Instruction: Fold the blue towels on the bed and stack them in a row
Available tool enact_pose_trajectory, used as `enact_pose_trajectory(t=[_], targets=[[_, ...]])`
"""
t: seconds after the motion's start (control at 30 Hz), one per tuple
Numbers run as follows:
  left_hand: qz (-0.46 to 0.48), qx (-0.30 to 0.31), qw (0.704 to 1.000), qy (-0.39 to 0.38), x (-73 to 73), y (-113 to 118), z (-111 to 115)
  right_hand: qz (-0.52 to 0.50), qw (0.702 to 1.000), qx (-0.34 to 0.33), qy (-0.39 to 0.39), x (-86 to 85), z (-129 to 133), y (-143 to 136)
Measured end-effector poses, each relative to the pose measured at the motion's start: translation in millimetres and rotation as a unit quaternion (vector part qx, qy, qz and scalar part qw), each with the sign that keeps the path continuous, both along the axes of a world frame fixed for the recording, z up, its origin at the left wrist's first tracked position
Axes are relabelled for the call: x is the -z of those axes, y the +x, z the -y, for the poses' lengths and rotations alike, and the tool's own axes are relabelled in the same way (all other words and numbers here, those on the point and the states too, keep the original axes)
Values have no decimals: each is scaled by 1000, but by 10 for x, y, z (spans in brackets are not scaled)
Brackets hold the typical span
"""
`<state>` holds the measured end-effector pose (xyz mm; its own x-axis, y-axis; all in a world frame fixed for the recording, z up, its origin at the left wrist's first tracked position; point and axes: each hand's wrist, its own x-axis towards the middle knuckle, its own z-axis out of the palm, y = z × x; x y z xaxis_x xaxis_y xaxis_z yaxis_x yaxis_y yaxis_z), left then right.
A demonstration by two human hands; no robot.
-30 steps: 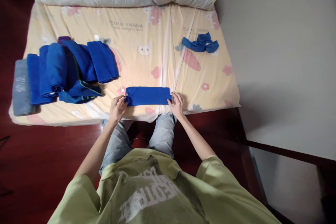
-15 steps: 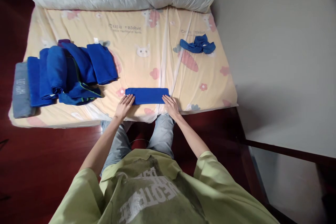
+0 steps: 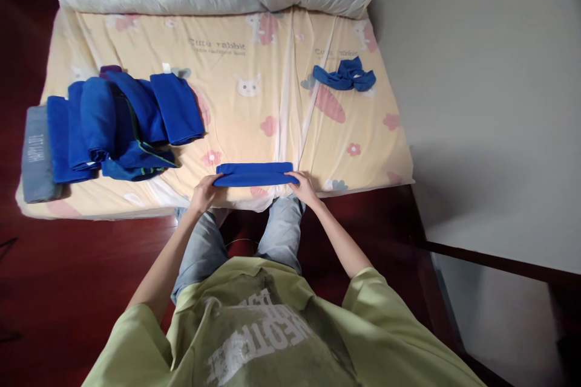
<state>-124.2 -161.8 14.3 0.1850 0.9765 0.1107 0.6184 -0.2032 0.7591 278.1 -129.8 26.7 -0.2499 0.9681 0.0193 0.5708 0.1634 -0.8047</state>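
Your left hand (image 3: 204, 194) and right hand (image 3: 305, 188) have moved outward, each pinching an end of the folded, rectangular royal-blue cloth (image 3: 254, 176), probably to keep it straight.

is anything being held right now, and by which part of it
Yes, a long folded bright-blue cloth: the bare left hand grips its left end, the bare right hand its right end.

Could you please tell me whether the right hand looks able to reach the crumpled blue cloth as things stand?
Probably, once it lets go: the right hand holds an end of the folded blue cloth, but only the patterned sheet appears to lie between it and the crumpled blue cloth.
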Motion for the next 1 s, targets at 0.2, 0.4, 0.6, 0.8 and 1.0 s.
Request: enact_pose_trajectory(t=[0.2, 0.4, 0.6, 0.8, 1.0], targets=[[55, -140, 987, -53, -54, 80, -253, -125, 987, 78, -60, 32, -290, -15], [85, -188, 976, -70, -9, 109, -507, -159, 973, 148, -81, 149, -544, -84], [52, -203, 975, -78, 19, 103, -626, -144, 971, 174, -76, 228, -648, -128], [12, -220, 973, -74, 45, 170, -654, -47, 976, 203, -61, 123, -620, -219], [-31, -212, 977, -12, -17, 178, -634, 13, 976, 210, -49, 38, -586, -288]])
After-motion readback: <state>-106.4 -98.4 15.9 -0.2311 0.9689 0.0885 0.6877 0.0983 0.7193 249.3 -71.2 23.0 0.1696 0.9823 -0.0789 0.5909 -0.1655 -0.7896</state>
